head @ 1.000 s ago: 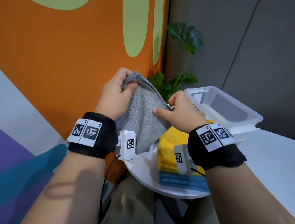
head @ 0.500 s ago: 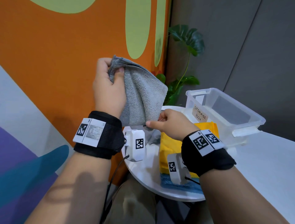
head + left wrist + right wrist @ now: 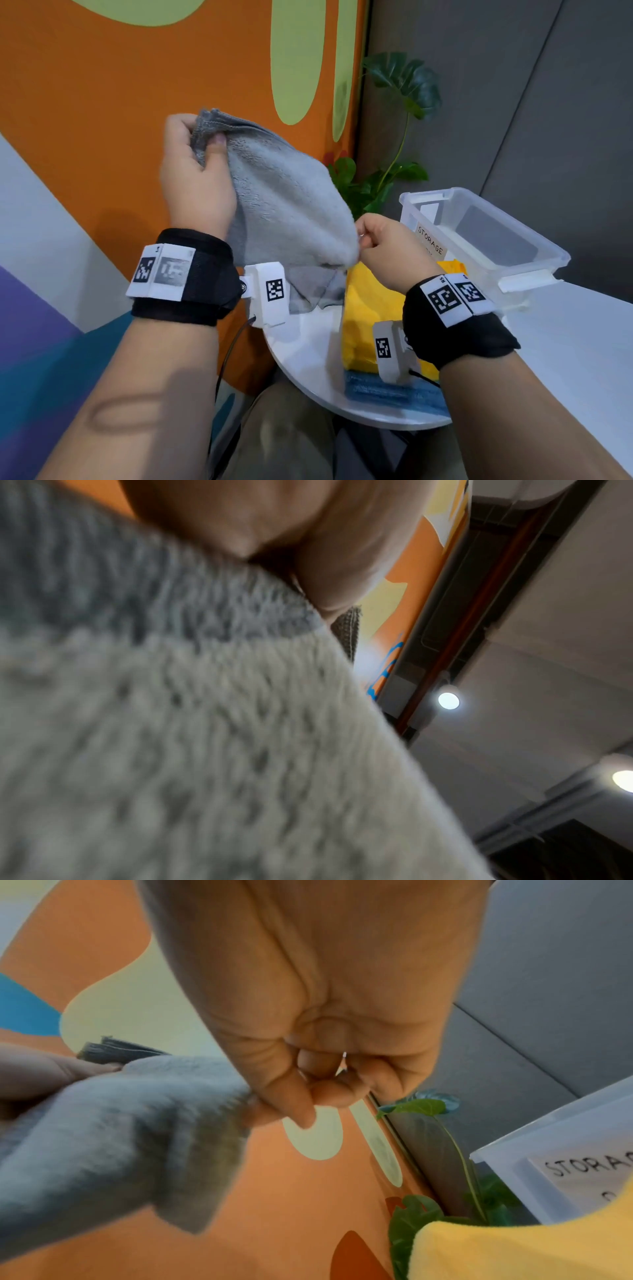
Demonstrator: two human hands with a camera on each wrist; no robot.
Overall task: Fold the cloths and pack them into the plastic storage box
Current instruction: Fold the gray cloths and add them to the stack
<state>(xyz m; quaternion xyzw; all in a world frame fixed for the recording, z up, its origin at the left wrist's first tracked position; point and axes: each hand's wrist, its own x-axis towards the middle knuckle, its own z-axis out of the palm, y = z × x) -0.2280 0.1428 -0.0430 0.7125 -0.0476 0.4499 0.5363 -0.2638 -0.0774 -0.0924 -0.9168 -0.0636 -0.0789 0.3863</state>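
Note:
A grey cloth [image 3: 287, 205] hangs in the air above the table's left end, stretched between both hands. My left hand [image 3: 195, 178] grips its bunched upper corners, high and to the left. Lower, my right hand [image 3: 383, 246] pinches the cloth's right edge [image 3: 192, 1096] between thumb and fingers. The grey cloth [image 3: 171, 737] fills most of the left wrist view, blurred. A yellow cloth [image 3: 370, 308] lies folded on a blue cloth [image 3: 387, 390] on the white table [image 3: 308, 353]. The clear plastic storage box [image 3: 513, 253], labelled STORAGE, stands empty behind them.
An orange wall [image 3: 137, 102] rises close behind the hands on the left. A leafy green plant [image 3: 387, 171] stands in the corner behind the table, next to a grey wall panel [image 3: 548, 120]. The table's white top extends to the right of the box.
The left hand has lifted the cloth's top corner up and to the left. The right hand dropped, then moved back up along the cloth's right edge, spreading the cloth wider.

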